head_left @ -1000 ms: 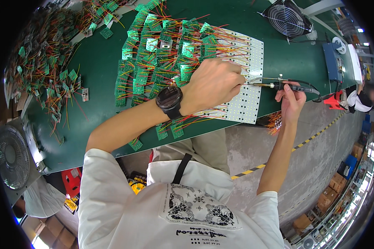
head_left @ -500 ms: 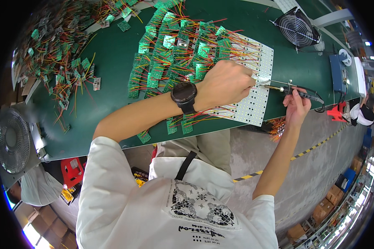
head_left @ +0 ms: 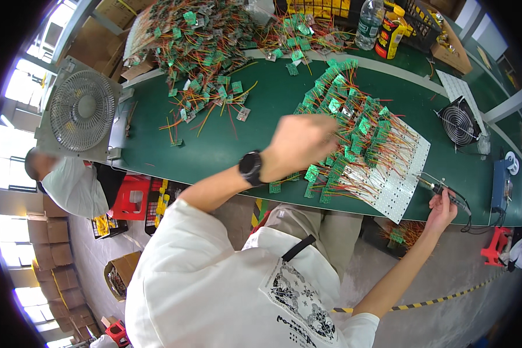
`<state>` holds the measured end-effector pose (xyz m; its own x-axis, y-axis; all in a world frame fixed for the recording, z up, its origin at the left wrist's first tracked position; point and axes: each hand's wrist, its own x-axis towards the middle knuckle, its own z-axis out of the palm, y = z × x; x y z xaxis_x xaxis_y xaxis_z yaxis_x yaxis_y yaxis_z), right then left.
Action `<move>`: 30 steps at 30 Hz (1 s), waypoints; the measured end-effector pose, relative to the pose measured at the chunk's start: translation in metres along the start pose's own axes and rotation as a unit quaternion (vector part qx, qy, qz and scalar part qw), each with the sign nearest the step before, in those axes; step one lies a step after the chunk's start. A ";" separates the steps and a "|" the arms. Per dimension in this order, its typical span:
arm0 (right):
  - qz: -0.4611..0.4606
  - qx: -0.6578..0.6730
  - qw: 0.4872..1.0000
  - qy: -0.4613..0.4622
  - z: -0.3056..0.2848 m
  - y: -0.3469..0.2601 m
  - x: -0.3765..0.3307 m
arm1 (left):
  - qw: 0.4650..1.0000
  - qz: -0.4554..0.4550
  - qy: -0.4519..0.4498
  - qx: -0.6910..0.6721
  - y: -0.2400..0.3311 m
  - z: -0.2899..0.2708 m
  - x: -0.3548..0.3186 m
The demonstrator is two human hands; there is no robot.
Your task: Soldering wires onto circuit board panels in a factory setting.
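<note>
My right hand (head_left: 442, 210) grips a soldering iron (head_left: 438, 188) by its handle, at the right edge of a white perforated panel (head_left: 405, 194). My left hand (head_left: 303, 142), with a black watch on the wrist, is over the bench beside rows of small green circuit boards (head_left: 359, 124). Its fingers are smeared by motion, and whether they hold anything is hidden. Red and yellow wires run from the boards onto the panel. The rows partly cover the panel's left side, and some boards lie behind my left hand.
A heap of wired boards (head_left: 206, 49) lies at the far left of the green bench (head_left: 238, 127). Beyond are a water bottle (head_left: 369, 26) and a yellow-labelled bottle (head_left: 391, 35). A small fan (head_left: 459, 123) and blue box (head_left: 500, 185) stand right, a larger fan (head_left: 82, 110) left.
The view has swung left. My left hand has moved from the panel's wire ends leftward to beside the board rows. My right hand still holds the soldering iron near the panel's edge.
</note>
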<state>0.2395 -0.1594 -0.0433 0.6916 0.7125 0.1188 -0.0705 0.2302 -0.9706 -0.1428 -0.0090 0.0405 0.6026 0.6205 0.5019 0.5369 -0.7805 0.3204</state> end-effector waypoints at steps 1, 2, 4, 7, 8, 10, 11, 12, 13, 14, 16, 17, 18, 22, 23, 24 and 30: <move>0.001 0.005 1.000 -0.001 0.000 -0.001 0.000 | 0.995 -0.097 0.016 0.031 -0.018 -0.005 -0.017; 0.002 0.010 1.000 -0.002 0.001 -0.001 -0.001 | 0.981 -0.168 0.027 0.098 -0.034 -0.015 -0.029; -0.003 0.013 1.000 -0.007 0.004 -0.003 -0.001 | 0.943 -0.246 0.048 0.220 -0.069 -0.029 -0.055; -0.001 0.023 1.000 -0.012 0.007 -0.002 -0.002 | 0.905 -0.319 0.019 0.282 -0.095 -0.041 -0.070; -0.002 0.022 1.000 -0.016 0.007 -0.002 -0.002 | 0.901 -0.321 0.007 0.292 -0.105 -0.041 -0.073; -0.005 0.020 1.000 -0.017 0.007 -0.002 -0.002 | 0.899 -0.320 -0.006 0.300 -0.119 -0.043 -0.075; -0.003 0.023 1.000 -0.015 0.007 -0.002 -0.002 | 0.921 -0.310 -0.004 0.234 -0.125 -0.047 -0.079; -0.002 0.026 1.000 -0.013 0.007 -0.002 -0.002 | 0.940 -0.297 -0.002 0.167 -0.130 -0.052 -0.081; -0.004 0.027 1.000 -0.011 0.008 -0.002 -0.002 | 0.951 -0.275 0.004 0.142 -0.133 -0.056 -0.085; -0.004 0.027 1.000 -0.010 0.008 -0.003 -0.002 | 0.952 -0.272 0.003 0.143 -0.134 -0.060 -0.091; -0.005 0.028 1.000 -0.006 0.006 0.000 -0.003 | 0.920 -0.383 0.013 -0.079 -0.119 -0.072 -0.099; -0.004 0.025 1.000 -0.006 0.003 0.001 -0.001 | 0.898 -0.413 0.015 -0.152 -0.118 -0.076 -0.109; -0.002 0.025 1.000 -0.010 0.002 0.002 0.000 | 0.898 -0.414 0.015 -0.148 -0.112 -0.083 -0.117; -0.006 0.025 0.999 -0.021 -0.002 0.004 0.002 | 0.816 -0.480 0.030 -0.322 -0.096 -0.093 -0.146; -0.004 0.023 1.000 -0.016 -0.003 0.004 0.002 | 0.803 -0.483 0.024 -0.348 -0.094 -0.095 -0.149; 0.000 0.022 1.000 -0.018 -0.002 0.004 0.002 | 0.789 -0.486 0.017 -0.374 -0.092 -0.096 -0.153; -0.010 0.011 1.000 -0.018 0.005 0.001 -0.001 | 0.849 -0.489 -0.071 -0.188 -0.077 -0.097 -0.144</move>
<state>0.2354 -0.1565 -0.0437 0.6675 0.7301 0.1464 -0.0730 0.2598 -0.9629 -0.3281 -0.0459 0.0215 0.0575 0.9679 -0.2446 0.6115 0.1596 0.7750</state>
